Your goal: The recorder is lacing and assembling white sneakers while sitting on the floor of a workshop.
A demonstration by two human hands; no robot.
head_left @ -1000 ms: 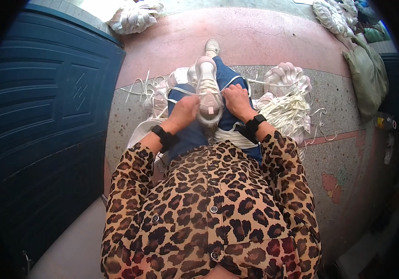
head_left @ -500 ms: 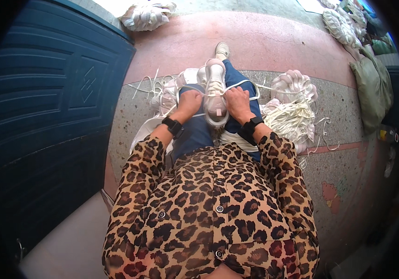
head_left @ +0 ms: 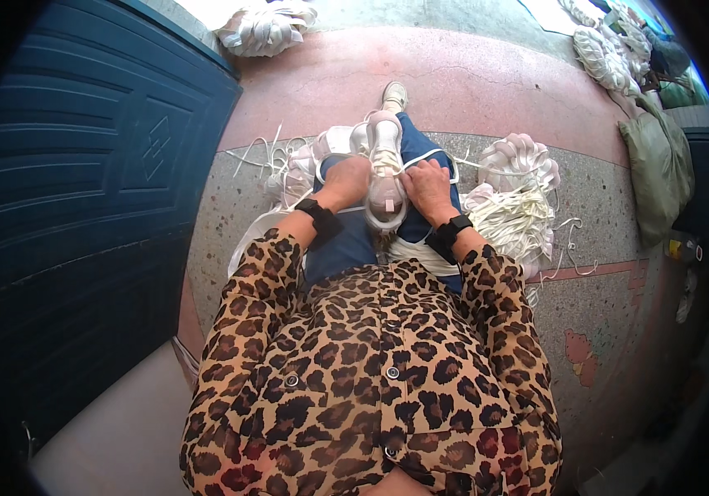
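Leopard-print shirt point(head_left: 338, 331) nearest, dark band point(head_left: 319, 217) on the left wrist, another on the right. Shoe point(head_left: 386, 194) sits between the thighs, rounded end toward the body, a hand at each side. Left hand point(head_left: 346, 183) is curled at the shoe's left edge; fingertips hidden, cannot tell how far closed or whether it has lace. Right hand point(head_left: 427, 190) has bent fingers, thumb and forefinger seemingly closed on the lace point(head_left: 437, 152) beside the shoe's right edge. That lace loops slackly over the right thigh; it could snag on the knee or get pulled unevenly if one hand draws harder. Shoe seems held only by legs and hands, so a hard sideways tug might tip it. Lace pile point(head_left: 507, 217) on the right is loose; a strand caught by the right arm could drag others into a tangle. Shoes point(head_left: 296, 175) at left have stray ends that a moving leg may catch. Farther off, stacked shoes point(head_left: 528, 157), sack point(head_left: 654, 169) and white bundle point(head_left: 267, 29) look too distant to interfere
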